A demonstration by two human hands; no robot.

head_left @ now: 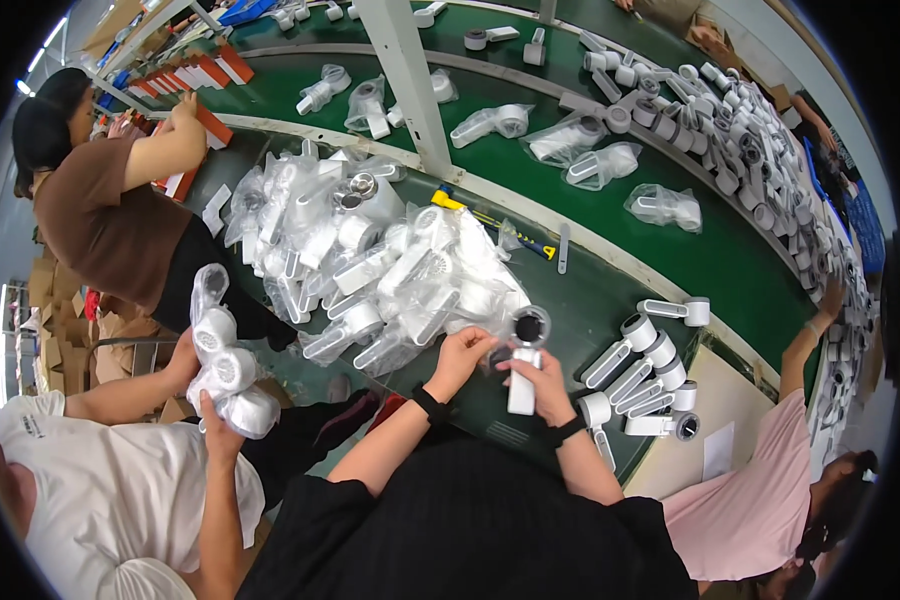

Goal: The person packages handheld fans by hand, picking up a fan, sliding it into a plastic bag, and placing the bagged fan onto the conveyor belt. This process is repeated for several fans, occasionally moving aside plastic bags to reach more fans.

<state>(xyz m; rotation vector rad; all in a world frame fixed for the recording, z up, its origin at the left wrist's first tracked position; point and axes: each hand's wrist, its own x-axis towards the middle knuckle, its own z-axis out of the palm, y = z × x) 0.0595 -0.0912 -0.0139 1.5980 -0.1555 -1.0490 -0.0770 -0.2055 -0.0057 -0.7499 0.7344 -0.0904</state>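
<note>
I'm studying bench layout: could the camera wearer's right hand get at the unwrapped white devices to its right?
Probably yes: only green bench shows between the right hand and the unwrapped white devices. It holds another white device, though, so it may need freeing.

The grip of the white device point(521, 398) is partly covered by the right hand point(547, 387). Whether the device is touched by the left hand point(460, 360) cannot be determined. In the heap of bagged devices point(360, 235), lower pieces are hidden by upper ones; outlines are blurred by plastic. The black shirt point(450, 520) is cut off by the lower edge. Distant massed devices point(755, 140) are too small to be counted.
</note>
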